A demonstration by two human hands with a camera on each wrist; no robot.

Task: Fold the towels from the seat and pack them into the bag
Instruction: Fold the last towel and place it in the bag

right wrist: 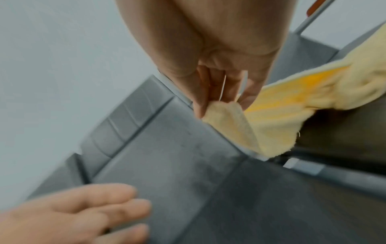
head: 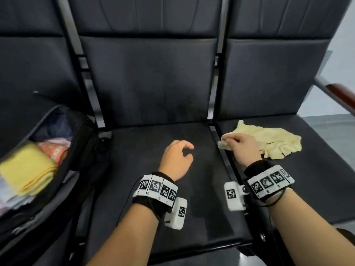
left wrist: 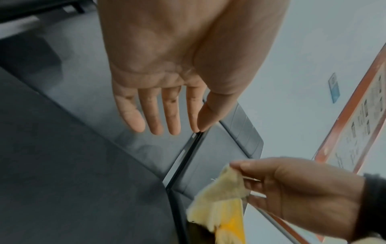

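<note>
Right hand (head: 243, 148) pinches towel (head: 272, 143) corner | left hand (head: 177, 160) empty, beside

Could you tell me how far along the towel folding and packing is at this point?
Done: a folded yellow towel already sits in the open black bag on the left seat. In hand: the right hand pinches a corner of the crumpled pale yellow towel on the right seat; the left hand hovers open and empty. Left: folding and packing that towel.

I see a soft, fuzzy yellow cloth towel (head: 269, 143) on a smooth, slightly shiny black seat (head: 163, 150).
</note>
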